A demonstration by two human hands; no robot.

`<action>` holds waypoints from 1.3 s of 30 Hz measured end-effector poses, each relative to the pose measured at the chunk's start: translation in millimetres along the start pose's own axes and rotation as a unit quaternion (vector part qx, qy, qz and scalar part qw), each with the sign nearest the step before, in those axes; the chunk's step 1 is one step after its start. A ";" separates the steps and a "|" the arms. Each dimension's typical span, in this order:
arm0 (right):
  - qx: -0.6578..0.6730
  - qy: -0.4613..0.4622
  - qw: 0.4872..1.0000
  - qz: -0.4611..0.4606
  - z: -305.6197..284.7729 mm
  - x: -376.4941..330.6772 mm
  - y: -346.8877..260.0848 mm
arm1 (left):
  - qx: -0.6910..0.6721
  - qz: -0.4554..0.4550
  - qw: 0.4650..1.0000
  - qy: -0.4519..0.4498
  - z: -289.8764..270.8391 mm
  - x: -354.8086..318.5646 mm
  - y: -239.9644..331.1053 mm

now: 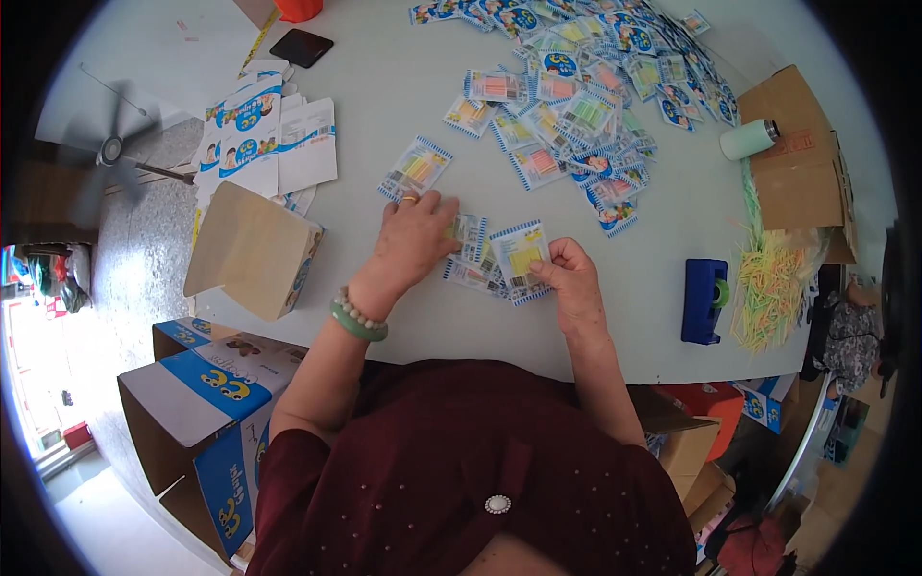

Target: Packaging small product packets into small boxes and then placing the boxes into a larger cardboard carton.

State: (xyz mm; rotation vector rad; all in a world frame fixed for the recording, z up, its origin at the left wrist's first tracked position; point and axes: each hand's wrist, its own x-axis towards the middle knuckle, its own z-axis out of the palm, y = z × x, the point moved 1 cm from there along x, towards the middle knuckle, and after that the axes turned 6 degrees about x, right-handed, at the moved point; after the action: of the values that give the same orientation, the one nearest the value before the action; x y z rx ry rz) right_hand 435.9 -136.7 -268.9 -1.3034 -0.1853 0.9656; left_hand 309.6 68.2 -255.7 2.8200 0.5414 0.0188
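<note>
My right hand [579, 291] pinches a small clear packet [521, 261] with blue striped ends and yellow contents between thumb and fingers. Under and beside it, a few similar packets [471, 274] overlap on the table. My left hand [411, 240], wearing a ring, beads and a green bangle, rests with its fingers apart between those packets and a single packet [419, 171]. Its fingertips reach the lower edge of that single packet, and its thumb side lies against the overlapping ones. Farther off spreads a large heap of the same packets [576, 115].
At left stand an open carton [240, 250] and flattened printed cartons [254, 139], with a phone [302, 47] beyond. A blue tape dispenser [704, 300], coloured paper strips [768, 298], a pale green bottle [749, 140] and a cardboard box [797, 158] line the right side.
</note>
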 end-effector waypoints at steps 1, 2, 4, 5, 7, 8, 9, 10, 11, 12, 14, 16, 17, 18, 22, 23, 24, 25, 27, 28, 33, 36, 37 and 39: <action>0.047 0.012 0.999 0.010 -2.3 0.4 0.6 | -0.002 0.002 1.000 0.001 -1.7 4.1 3.2; 0.046 0.014 0.999 0.009 -1.7 -0.7 -1.5 | -0.002 -0.011 1.000 -0.016 -5.7 7.8 6.9; 0.089 0.018 0.996 0.008 1.3 -4.7 -7.1 | -0.002 -0.024 0.999 -0.032 -8.4 10.2 7.7; 0.088 0.018 0.996 0.007 -0.2 -5.6 -6.8 | -0.016 -0.020 0.999 -0.030 -8.8 9.4 5.4; 0.073 -0.008 0.997 0.034 -5.0 -6.1 -3.8 | -0.030 -0.015 0.999 -0.029 -10.7 7.9 4.7; 0.073 -0.006 0.997 0.034 -4.6 -6.3 -3.7 | -0.065 -0.022 0.997 -0.034 -12.6 5.3 6.7; 0.120 -0.009 0.992 0.039 -2.0 -6.6 -3.3 | -0.100 -0.029 0.994 -0.039 -13.2 1.8 8.4; 0.167 -0.013 0.985 0.045 2.0 -7.7 -1.7 | -0.099 -0.030 0.994 -0.041 -11.0 -4.7 9.5; 0.169 -0.011 0.984 0.046 10.8 -8.9 -2.8 | -0.266 -0.129 0.955 -0.032 -6.7 -12.9 8.9; 0.156 -0.020 0.987 0.036 24.8 -9.2 -5.8 | -0.422 -0.224 0.878 -0.021 -1.2 -22.3 9.7; 0.144 -0.030 0.989 0.026 45.5 -8.0 0.6 | -0.596 -0.208 0.775 0.024 10.8 -42.4 23.0; 0.006 -0.073 0.997 0.024 58.5 -3.2 15.6 | -0.745 -0.182 0.638 0.070 6.1 -50.5 39.1; 0.007 -0.074 0.997 0.025 64.5 -2.9 15.6 | -0.818 -0.204 0.536 0.049 -9.0 -50.8 49.6; -0.121 -0.044 0.992 0.006 69.9 -3.8 12.6 | -0.877 -0.222 0.426 0.028 -16.4 -50.9 54.3; -0.366 -0.098 0.921 -0.096 84.8 -7.5 8.7 | -0.849 -0.164 0.502 0.004 20.5 -72.4 22.6; -0.369 -0.102 0.919 -0.095 85.6 -4.8 4.9 | -0.856 -0.207 0.474 0.017 23.0 -72.9 18.6; -0.409 -0.073 0.881 -0.226 85.1 -0.3 -4.7 | -0.860 -0.249 0.444 0.031 24.7 -73.4 14.2; -0.439 -0.045 0.825 -0.353 83.5 5.4 -11.7 | -0.862 -0.250 0.440 0.036 23.2 -72.8 8.6; -0.572 -0.020 0.731 -0.372 69.3 21.3 -8.7 | -0.855 -0.298 0.422 0.043 18.7 -74.1 -0.4; -0.686 0.008 0.619 -0.382 62.6 26.3 -4.2 | -0.856 -0.299 0.419 0.046 20.3 -77.8 -3.9; -0.681 -0.118 0.671 -0.267 64.4 50.4 -13.9 | -0.903 -0.266 0.334 0.049 38.8 -83.6 -15.6; -0.672 -0.163 0.672 -0.265 78.1 61.3 -21.3 | -0.918 -0.205 0.335 0.063 45.4 -82.6 -18.2; -0.647 -0.180 0.672 -0.311 82.0 63.2 -22.3 | -0.918 -0.206 0.332 0.069 45.0 -84.2 -18.8; -0.671 -0.187 0.652 -0.299 81.6 63.7 -30.8 | -0.926 -0.141 0.348 0.034 42.3 -86.7 -18.4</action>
State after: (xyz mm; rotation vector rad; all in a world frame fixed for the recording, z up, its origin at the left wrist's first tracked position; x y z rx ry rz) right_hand 440.1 -32.3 -241.6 -2.0853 -1.8327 0.3692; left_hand 225.0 41.9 -298.1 0.3823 0.4102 0.3863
